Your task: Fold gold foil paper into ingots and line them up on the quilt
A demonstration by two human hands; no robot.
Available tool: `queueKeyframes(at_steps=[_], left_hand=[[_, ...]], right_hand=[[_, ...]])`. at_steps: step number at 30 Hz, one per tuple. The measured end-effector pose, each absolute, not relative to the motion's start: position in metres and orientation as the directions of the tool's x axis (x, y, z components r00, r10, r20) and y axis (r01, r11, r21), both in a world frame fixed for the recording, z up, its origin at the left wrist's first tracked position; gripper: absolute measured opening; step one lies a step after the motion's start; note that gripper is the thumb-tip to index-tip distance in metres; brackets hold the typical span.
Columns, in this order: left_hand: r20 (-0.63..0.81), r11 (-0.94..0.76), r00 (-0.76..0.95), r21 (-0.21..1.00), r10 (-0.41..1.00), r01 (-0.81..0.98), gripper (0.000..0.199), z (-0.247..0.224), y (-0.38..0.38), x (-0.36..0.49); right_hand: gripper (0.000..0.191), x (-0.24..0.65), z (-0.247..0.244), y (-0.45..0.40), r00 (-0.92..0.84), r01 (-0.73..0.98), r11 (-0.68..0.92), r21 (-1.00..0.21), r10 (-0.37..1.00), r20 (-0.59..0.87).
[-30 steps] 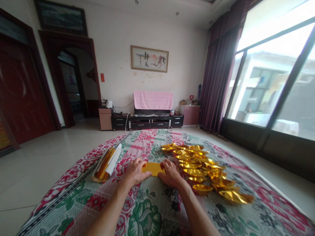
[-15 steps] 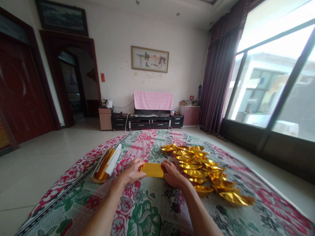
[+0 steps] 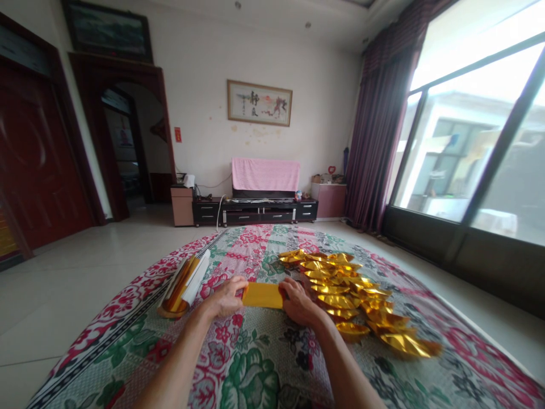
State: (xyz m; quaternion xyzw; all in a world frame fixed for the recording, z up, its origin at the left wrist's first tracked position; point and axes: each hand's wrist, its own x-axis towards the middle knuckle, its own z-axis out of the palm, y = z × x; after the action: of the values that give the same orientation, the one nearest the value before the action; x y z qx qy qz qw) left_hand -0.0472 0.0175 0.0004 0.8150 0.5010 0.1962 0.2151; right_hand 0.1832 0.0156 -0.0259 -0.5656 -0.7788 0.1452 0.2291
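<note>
A flat, folded strip of golden-yellow paper [image 3: 263, 295] is stretched between my two hands, just above the patterned cloth. My left hand [image 3: 229, 296] pinches its left end, and my right hand [image 3: 297, 300] pinches its right end, with some fingertips hidden behind the paper. Just right of my right hand lie several folded gold foil paper ingots [image 3: 334, 300] in rough rows. Left of my left hand rests a curled stack of gold and white paper sheets [image 3: 184, 284].
A floral tablecloth [image 3: 251, 375] in pink, green and grey covers the round table. Beyond it stand a low black TV cabinet [image 3: 259, 214] and a pink cloth [image 3: 266, 174] draped over a screen. Tall windows [image 3: 460, 147] and a purple curtain [image 3: 372, 130] are on the right.
My left hand has shifted slightly to the left along the paper's end. My right hand and the other things look unmoved.
</note>
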Motion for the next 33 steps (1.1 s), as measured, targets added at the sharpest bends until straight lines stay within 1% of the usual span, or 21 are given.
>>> queueKeyframes(at_steps=[3,5,6,8,11,13,14,16,18,22,25,29,31,33], left_hand=[[0.095,-0.381,0.396,0.545,0.913,0.747,0.028,0.000,0.019,-0.045],[0.090,-0.360,0.372,0.535,0.924,0.764,0.027,-0.003,0.021,-0.044],[0.089,-0.352,0.362,0.530,0.928,0.772,0.028,-0.004,0.022,-0.044],[0.094,-0.348,0.352,0.521,0.931,0.779,0.028,-0.006,0.024,-0.043],[0.111,-0.360,0.356,0.511,0.928,0.780,0.029,-0.008,0.025,-0.042],[0.121,-0.371,0.361,0.500,0.925,0.782,0.030,-0.007,0.025,-0.042],[0.122,-0.372,0.361,0.494,0.925,0.786,0.030,-0.007,0.025,-0.042],[0.119,-0.371,0.360,0.485,0.925,0.792,0.031,-0.006,0.024,-0.042],[0.119,-0.373,0.362,0.482,0.925,0.793,0.031,-0.007,0.025,-0.043],[0.129,-0.376,0.360,0.483,0.924,0.791,0.030,-0.010,0.027,-0.044],[0.134,-0.377,0.359,0.481,0.924,0.791,0.032,-0.013,0.029,-0.045],[0.136,-0.379,0.359,0.478,0.923,0.792,0.032,-0.014,0.029,-0.045],[0.129,-0.369,0.352,0.478,0.927,0.797,0.032,-0.014,0.029,-0.044],[0.133,-0.370,0.350,0.476,0.927,0.798,0.030,-0.013,0.029,-0.044]], right_hand=[[0.039,0.182,-0.028,0.016,-0.221,0.820,0.278,-0.500,0.960,0.172],[0.047,0.180,-0.029,0.014,-0.181,0.824,0.254,-0.506,0.965,0.189],[0.052,0.178,-0.029,0.013,-0.164,0.824,0.255,-0.506,0.962,0.218],[0.055,0.174,-0.026,0.007,-0.143,0.821,0.297,-0.488,0.934,0.328],[0.037,0.162,-0.014,-0.005,-0.162,0.793,0.439,-0.423,0.820,0.548],[0.029,0.153,-0.006,-0.014,-0.189,0.769,0.515,-0.379,0.749,0.635],[0.026,0.148,-0.002,-0.018,-0.214,0.758,0.543,-0.361,0.730,0.649],[0.021,0.140,0.001,-0.022,-0.263,0.734,0.590,-0.337,0.704,0.660],[0.023,0.134,-0.001,-0.024,-0.317,0.700,0.631,-0.334,0.694,0.647],[0.026,0.132,-0.010,-0.020,-0.470,0.623,0.690,-0.368,0.707,0.528],[0.024,0.138,-0.014,-0.018,-0.450,0.645,0.646,-0.409,0.753,0.480],[0.024,0.149,-0.017,-0.016,-0.335,0.699,0.547,-0.461,0.820,0.465],[0.023,0.152,-0.019,-0.015,-0.310,0.699,0.538,-0.471,0.822,0.478],[0.023,0.154,-0.021,-0.014,-0.335,0.677,0.568,-0.468,0.804,0.491]])
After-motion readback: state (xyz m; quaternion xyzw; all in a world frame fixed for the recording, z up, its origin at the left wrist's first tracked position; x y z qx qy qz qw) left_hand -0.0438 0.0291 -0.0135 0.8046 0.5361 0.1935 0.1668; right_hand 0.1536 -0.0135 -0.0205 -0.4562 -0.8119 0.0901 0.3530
